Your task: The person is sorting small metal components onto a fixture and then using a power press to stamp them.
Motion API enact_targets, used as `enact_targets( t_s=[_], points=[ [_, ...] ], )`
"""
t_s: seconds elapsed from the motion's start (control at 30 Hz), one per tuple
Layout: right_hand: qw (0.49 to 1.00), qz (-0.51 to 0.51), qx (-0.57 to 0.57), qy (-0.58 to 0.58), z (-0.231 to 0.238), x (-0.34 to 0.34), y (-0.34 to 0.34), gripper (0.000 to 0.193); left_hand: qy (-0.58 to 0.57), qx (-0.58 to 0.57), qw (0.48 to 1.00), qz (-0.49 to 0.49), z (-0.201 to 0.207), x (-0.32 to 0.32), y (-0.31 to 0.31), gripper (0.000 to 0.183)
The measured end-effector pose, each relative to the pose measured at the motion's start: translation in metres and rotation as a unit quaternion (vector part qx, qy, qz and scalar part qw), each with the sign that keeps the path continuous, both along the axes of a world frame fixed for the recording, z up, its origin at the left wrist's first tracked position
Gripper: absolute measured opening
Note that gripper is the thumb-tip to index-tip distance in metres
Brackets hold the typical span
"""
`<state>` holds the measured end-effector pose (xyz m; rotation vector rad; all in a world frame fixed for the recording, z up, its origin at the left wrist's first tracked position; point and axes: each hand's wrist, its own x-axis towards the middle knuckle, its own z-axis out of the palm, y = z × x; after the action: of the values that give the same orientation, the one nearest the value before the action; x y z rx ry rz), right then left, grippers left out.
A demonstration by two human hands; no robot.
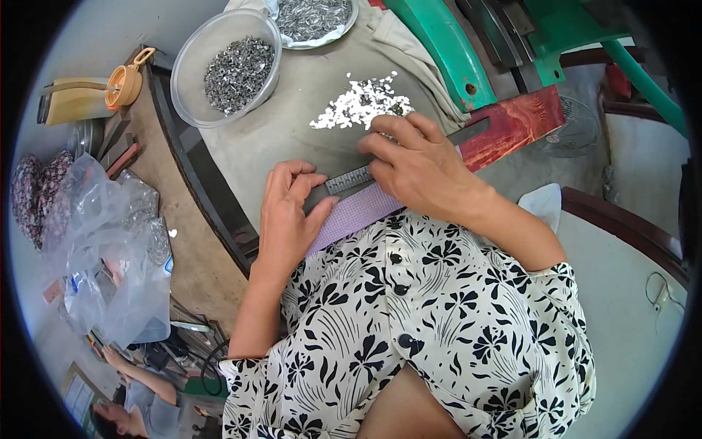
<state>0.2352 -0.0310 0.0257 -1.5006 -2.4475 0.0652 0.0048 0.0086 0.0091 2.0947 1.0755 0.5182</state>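
Note:
A narrow grey metal strip (349, 180) with a row of small marks or slots lies near the table's front edge. My left hand (287, 208) grips its left end, thumb on the near side and fingertips on the far side. Over its right end, my right hand (424, 164) is bent, fingers curled together; whatever is under those fingertips is hidden. A lavender checked cloth (362, 212) lies along the near side of the strip. Just beyond my right hand is a loose pile of small white flat pieces (358, 104), with some darker bits among them.
A clear plastic bowl (184, 95) of small metal parts stands far left, beside another lined bowl (314, 42). Green machine parts (446, 55) and a red board (515, 128) stand right. Plastic bags (121, 271) hang left; another person (150, 395) is lower left.

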Motion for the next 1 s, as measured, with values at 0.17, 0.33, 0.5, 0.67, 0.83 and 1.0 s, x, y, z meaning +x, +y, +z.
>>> enact_targets(
  t_s=[0.17,0.33,0.5,0.67,0.83,1.0],
  points=[
    [0.99,-0.022,-0.041,0.133,-0.003,0.02,0.02,0.01,0.004,-0.024,1.0,0.005,0.0,-0.003,0.0,0.034],
    [0.985,-0.028,-0.095,0.141,-0.005,0.031,0.039,0.015,-0.008,-0.057,0.998,0.01,-0.001,-0.004,0.001,0.034],
    [0.987,0.013,-0.12,0.107,0.001,0.038,0.042,0.015,-0.019,-0.082,0.996,0.017,0.0,-0.007,0.0,0.034],
    [0.984,-0.003,-0.116,0.137,0.007,0.033,0.029,0.015,-0.03,-0.085,0.996,0.016,-0.002,-0.009,0.001,0.035],
    [0.985,-0.003,-0.115,0.125,0.005,0.019,0.007,0.019,-0.014,-0.088,0.996,0.012,-0.002,-0.009,0.0,0.037],
    [0.994,0.0,-0.061,0.085,0.002,0.009,0.0,0.014,-0.018,-0.07,0.997,0.012,-0.001,-0.009,0.001,0.036]
  ],
)
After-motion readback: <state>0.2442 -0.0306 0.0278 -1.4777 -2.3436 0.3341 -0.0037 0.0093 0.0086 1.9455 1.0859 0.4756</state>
